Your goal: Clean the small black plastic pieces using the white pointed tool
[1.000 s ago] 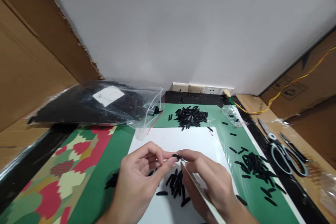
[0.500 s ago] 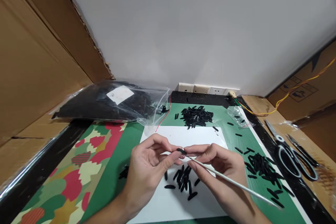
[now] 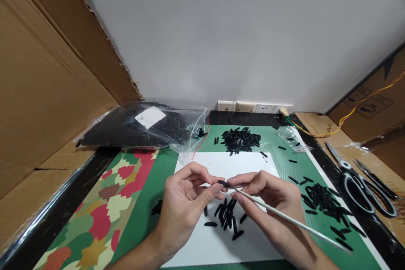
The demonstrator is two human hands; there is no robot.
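Pinched in left hand point(image 3: 186, 200): black piece point(image 3: 224, 184); in right hand point(image 3: 275, 196): thin stick point(image 3: 294, 220); partly blocked by hands: white paper point(image 3: 196, 247) with loose pieces point(image 3: 226, 215); beyond: plastic bag point(image 3: 110, 128); rightward: scissors point(image 3: 350, 171)

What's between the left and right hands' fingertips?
A small black piece and the tip of a pale rod, in the head view.

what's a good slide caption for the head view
Left hand pinching a small black piece, right hand holding a thin pale stick to its end, above white paper.
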